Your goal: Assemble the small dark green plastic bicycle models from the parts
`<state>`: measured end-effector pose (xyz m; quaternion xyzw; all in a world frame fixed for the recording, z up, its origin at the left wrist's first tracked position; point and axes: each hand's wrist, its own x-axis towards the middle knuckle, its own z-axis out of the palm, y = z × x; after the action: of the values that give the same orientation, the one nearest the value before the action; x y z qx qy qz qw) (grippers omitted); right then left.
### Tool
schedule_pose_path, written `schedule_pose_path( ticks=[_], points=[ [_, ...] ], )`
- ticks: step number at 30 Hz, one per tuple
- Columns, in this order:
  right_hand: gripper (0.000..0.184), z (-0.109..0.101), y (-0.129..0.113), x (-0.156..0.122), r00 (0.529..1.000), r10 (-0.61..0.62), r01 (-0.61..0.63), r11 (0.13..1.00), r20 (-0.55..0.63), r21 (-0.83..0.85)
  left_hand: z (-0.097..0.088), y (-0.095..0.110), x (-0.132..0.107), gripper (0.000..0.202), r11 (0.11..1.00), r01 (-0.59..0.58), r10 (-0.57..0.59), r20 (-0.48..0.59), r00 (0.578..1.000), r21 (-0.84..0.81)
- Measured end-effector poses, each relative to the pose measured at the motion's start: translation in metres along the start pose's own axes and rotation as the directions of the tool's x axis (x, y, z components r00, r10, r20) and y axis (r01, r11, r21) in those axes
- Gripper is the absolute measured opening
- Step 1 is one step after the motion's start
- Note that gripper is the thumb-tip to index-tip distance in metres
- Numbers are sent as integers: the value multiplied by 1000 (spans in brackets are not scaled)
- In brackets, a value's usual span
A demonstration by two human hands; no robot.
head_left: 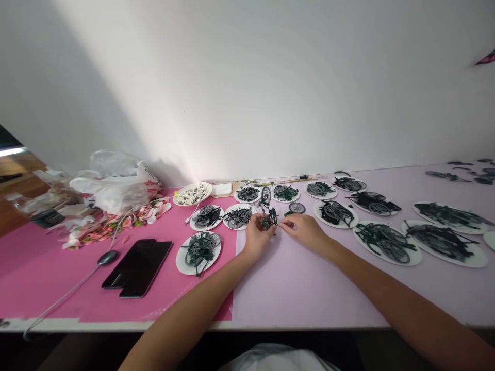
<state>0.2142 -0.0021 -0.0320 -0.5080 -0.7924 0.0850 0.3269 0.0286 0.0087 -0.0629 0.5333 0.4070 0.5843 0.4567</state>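
Note:
My left hand (258,236) is closed around a small dark green toy bicycle (270,218), held just above the light purple part of the table. A grey spoked wheel (266,195) stands up at its far end. From the right, my right hand (303,230) reaches in with thumb and forefinger pinched near the bicycle's side. Whatever is between those fingertips is too small to make out. Beyond my right hand lies a loose grey wheel (297,207) beside a green part.
White plates of bicycle parts (184,264) stand on both sides and behind my hands. On the left lie dark phones (145,270), a mouse-like device with a cable (108,257), artificial petals (147,213) and a plastic bag (112,185). A wall (270,103) closes off the back.

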Motion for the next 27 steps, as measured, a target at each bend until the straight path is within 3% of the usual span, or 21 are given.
schedule_pose_path(
  ticks=[5,13,27],
  points=[
    [45,0,-1,0,997,61,-63,997,41,42,0,-1,0,42,1000,5,-5,18,1000,4],
    [13,4,5,-3,998,65,-65,982,9,178,1,0,-1,42,1000,2,-2,7,1000,-3],
    [36,2,1,-2,983,79,-112,972,164,206,1,3,-1,40,1000,6,-6,2,1000,12]
  ],
)
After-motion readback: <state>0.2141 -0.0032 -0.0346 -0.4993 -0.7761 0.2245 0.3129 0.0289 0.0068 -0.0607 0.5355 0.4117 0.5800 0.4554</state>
